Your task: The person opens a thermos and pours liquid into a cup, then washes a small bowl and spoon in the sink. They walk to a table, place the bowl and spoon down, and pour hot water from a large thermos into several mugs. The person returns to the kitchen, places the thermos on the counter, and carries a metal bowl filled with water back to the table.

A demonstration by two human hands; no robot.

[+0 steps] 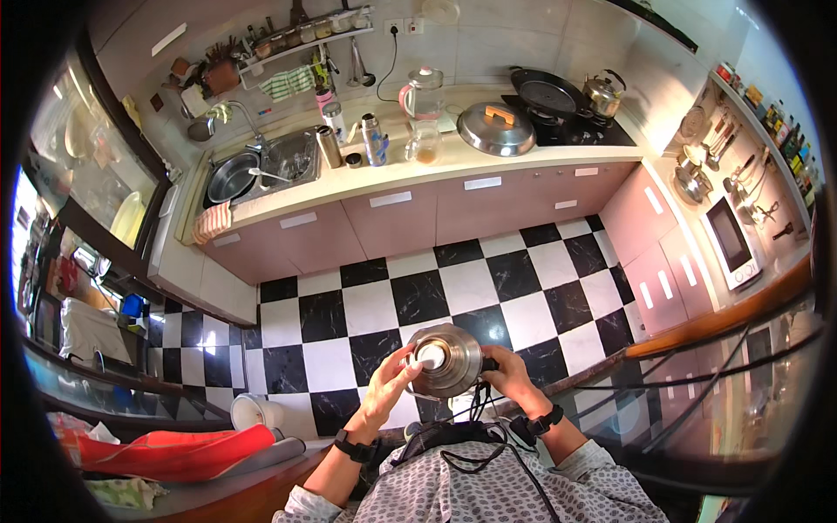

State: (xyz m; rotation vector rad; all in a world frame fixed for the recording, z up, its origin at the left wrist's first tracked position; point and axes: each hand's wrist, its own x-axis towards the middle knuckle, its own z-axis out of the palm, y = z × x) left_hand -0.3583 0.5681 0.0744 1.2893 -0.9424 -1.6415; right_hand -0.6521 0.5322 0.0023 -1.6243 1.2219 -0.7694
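Note:
A brushed stainless steel vacuum jug (463,366) is held in front of my waist, above the floor, seen from over its top. My right hand (512,376) grips its black handle (489,363) on the right side. My left hand (387,384) is on the opposite side, with its fingers around the rim and a digit reaching over the top. A round whitish stopper or the bright mouth (431,355) shows at the jug's top; I cannot tell which. The jug's underside is hidden.
Beyond the checkered floor (418,297), a counter (405,172) carries a sink (297,147), a steel bottle (329,147), a patterned flask (374,140), a glass jug (425,147), a domed lid (497,131) and a wok (548,91). A white bin (256,413) stands left; a glass-topped surface (660,392) lies right.

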